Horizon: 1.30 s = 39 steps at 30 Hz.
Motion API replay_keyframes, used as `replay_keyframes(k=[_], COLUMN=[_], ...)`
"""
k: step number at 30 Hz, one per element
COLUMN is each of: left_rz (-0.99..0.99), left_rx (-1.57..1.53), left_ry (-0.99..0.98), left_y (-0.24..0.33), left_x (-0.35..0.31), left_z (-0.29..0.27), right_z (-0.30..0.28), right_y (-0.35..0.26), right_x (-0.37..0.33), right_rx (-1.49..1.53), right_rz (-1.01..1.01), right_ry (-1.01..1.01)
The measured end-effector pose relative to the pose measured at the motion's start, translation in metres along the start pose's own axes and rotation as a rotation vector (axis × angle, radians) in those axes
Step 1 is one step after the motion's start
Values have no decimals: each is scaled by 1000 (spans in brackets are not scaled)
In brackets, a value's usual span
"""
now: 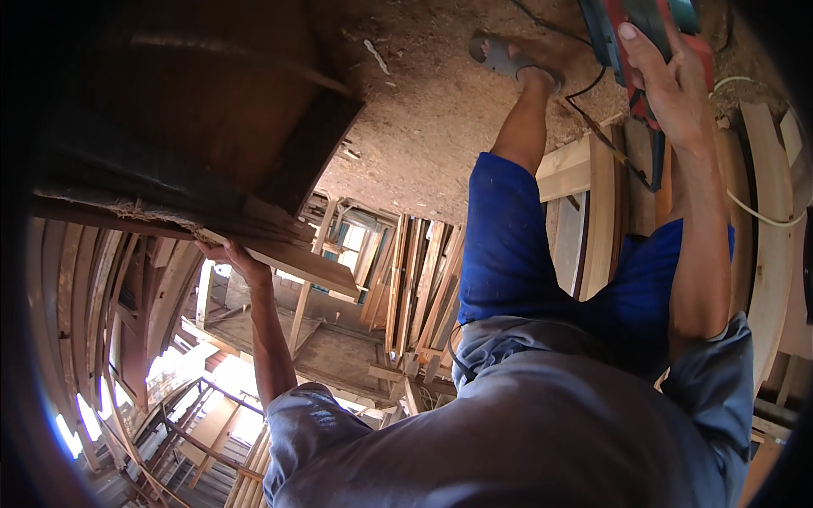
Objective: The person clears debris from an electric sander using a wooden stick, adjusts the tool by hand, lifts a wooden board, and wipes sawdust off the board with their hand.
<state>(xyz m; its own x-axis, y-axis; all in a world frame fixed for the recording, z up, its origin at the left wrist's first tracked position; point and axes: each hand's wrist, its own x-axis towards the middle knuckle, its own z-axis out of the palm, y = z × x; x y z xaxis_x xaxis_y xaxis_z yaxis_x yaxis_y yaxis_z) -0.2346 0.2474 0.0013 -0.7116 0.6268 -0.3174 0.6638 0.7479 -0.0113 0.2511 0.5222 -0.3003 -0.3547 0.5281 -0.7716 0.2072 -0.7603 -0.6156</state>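
Observation:
At the upper right my right hand is closed round the grip of a corded power tool with a red and teal body. Its exact kind is hard to make out, since the frame's rim cuts it off. A black cord runs from the handle's end. On the left, my left hand grips the edge of a pale wooden board. That board lies along the edge of a dark wooden bench. Some of the left fingers are hidden behind the wood.
My sandalled foot stands on a floor strewn with sawdust. Long planks lie close by my legs on the right, with a pale cable across them. More timber leans upright in the background, and curved-looking boards stand left.

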Motion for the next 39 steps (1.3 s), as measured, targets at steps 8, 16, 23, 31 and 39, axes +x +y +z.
replay_keyframes(k=[8, 16, 23, 31, 39], left_rz=[-8, -13, -44, 71, -13], left_rx=[36, 34, -115, 130, -119], left_ry=[1, 38, 55, 127, 216], left_y=[-7, -4, 11, -8, -21], left_x=[-1, -4, -8, -9, -32], left_z=[3, 1, 9, 6, 8], right_z=[-13, -7, -15, 3, -10], right_y=[8, 28, 22, -20, -44], right_x=[8, 16, 36, 46, 143], right_rx=[9, -220, -269, -97, -468], right_rz=[110, 76, 87, 7, -121], right_ry=[-84, 25, 41, 203, 326])
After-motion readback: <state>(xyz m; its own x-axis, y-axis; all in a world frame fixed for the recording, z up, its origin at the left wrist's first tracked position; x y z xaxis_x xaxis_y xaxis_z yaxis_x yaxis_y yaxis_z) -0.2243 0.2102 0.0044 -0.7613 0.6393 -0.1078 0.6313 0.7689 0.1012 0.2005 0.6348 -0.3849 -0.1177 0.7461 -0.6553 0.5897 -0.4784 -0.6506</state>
